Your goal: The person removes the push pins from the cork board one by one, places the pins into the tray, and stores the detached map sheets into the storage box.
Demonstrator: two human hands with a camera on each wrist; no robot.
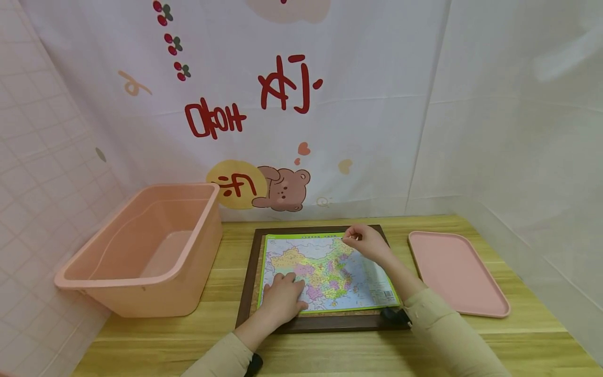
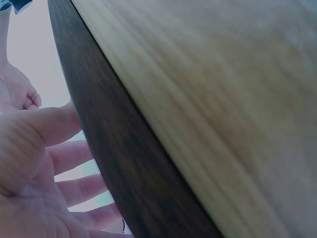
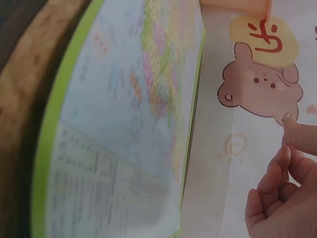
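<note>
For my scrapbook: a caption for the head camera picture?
Two hands, left hand and right hand, on a map puzzle beside a pink tub.

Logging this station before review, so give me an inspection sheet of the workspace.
Surface: wooden table, light grain.
Job's things: map puzzle lying flat on a dark-framed board.
Clutter: pink tub to the left, pink tray to the right.
Hands: left hand rests flat on the map's near left part; right hand, fingers curled, at its far right edge; whether it pinches a piece cannot be told.
Cables: nothing seen.
Surroundings: white cloth backdrop with a bear print.
</note>
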